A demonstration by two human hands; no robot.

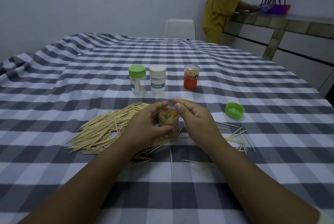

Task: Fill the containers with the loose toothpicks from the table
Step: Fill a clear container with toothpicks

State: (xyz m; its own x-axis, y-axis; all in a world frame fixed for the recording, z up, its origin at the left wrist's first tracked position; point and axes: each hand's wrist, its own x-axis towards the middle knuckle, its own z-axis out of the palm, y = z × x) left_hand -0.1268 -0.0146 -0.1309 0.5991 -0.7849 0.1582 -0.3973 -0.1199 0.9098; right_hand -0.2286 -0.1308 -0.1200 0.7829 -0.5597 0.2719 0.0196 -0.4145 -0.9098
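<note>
Toothpick container (169, 121) between both hands, in left hand's (146, 126) grip.

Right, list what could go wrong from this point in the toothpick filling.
1. The open clear container looks packed with toothpicks and is steadied only by the left hand; a nudge from the right hand poised above it might tip it and spill them.
2. The big loose pile lies right beside the left forearm, so a sweep could scatter it.
3. The green lid sits apart on the right, among stray toothpicks; reaching for it may knock some further away.
</note>
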